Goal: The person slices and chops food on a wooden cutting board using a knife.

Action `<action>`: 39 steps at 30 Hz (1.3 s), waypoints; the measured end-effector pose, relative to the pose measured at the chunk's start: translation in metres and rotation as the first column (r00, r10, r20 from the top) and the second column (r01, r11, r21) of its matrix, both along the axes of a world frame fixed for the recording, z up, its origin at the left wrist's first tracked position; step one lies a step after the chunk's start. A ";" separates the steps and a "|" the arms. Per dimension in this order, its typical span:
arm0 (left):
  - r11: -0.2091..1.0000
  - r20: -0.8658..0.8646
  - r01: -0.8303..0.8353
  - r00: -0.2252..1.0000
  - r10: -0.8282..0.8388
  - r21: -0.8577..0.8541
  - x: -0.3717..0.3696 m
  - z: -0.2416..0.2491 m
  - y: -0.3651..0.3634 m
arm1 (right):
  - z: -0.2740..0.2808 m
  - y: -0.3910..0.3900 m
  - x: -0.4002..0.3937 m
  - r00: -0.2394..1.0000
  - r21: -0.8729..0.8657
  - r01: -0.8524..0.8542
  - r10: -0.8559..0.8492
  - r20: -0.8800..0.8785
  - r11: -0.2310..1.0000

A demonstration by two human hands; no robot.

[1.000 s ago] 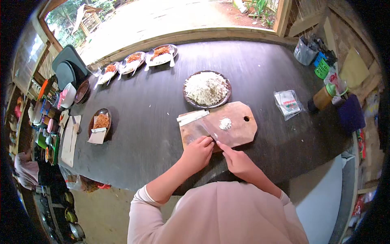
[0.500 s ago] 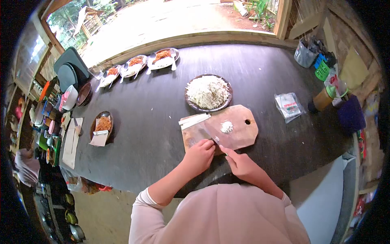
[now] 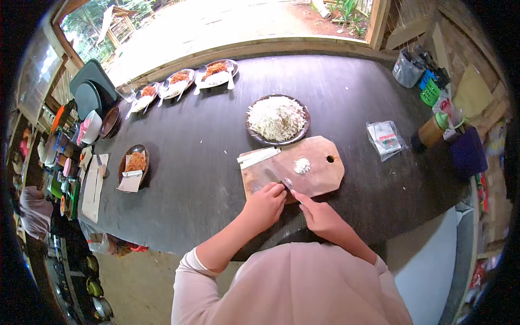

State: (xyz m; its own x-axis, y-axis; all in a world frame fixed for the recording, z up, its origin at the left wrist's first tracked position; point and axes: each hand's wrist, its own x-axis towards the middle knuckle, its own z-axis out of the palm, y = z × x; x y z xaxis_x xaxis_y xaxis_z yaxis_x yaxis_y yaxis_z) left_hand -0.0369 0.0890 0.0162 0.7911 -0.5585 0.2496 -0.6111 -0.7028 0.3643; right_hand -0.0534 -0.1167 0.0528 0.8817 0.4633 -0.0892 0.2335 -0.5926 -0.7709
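Observation:
My right hand [image 3: 319, 215] is closed round the handle of a knife [image 3: 282, 179], whose blade lies slanted over the wooden cutting board [image 3: 322, 179]. Beside the blade, at the board's near edge, my left hand [image 3: 266, 203] has its fingers curled down on something too hidden to make out. White strips [image 3: 259, 157] lie at the board's upper left corner, and a small heap of white chopped bits [image 3: 302, 165] sits near its middle. Just beyond the board stands a round dish [image 3: 278, 120] piled with white shreds.
Three plates of food [image 3: 216, 74] with cutlery stand at the far left, and a brown dish [image 3: 136, 163] of orange shreds is nearer. A plastic packet [image 3: 385, 138] lies right; a bottle [image 3: 431, 131] and baskets line the right edge. Stacked trays [image 3: 92, 89] stand left.
The knife blade has shifted slightly over the board. Both hands stay in almost the same place, and the view has moved a little.

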 end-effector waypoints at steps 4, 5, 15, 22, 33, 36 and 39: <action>1.000 -0.030 -0.002 1.000 0.002 -0.001 -0.001 0.000 0.000 | -0.009 0.005 0.007 0.998 0.042 -0.008 0.006 0.058 0.999; 1.000 -0.024 -0.004 1.000 0.004 -0.001 0.000 0.001 0.001 | -0.007 0.004 0.006 0.998 0.048 -0.009 0.006 0.069 0.999; 1.000 -0.006 0.003 1.000 -0.003 0.002 0.000 0.001 0.003 | -0.011 0.001 0.002 0.988 -0.060 -0.013 0.022 0.152 0.998; 1.000 -0.064 -0.003 0.998 0.003 0.004 -0.001 0.003 0.001 | -0.011 0.002 0.000 0.999 -0.024 -0.009 0.010 0.051 1.000; 1.000 -0.041 0.005 0.999 -0.006 -0.008 -0.002 0.002 0.000 | 0.001 0.005 0.000 1.000 -0.102 0.005 -0.007 -0.022 0.995; 1.000 -0.041 0.007 0.999 -0.007 -0.005 -0.001 -0.001 0.002 | 0.001 0.006 0.002 1.000 -0.105 -0.001 0.004 0.030 0.994; 0.999 -0.039 0.000 0.999 -0.002 -0.044 -0.001 0.001 0.003 | 0.007 0.000 0.000 0.998 -0.061 -0.029 0.025 -0.054 0.998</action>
State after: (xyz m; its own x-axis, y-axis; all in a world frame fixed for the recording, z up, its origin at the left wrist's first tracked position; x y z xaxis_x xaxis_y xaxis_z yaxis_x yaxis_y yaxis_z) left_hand -0.0377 0.0918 0.0173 0.8002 -0.5484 0.2428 -0.5964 -0.6852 0.4180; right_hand -0.0531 -0.1163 0.0596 0.8621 0.4791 -0.1650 0.2096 -0.6335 -0.7448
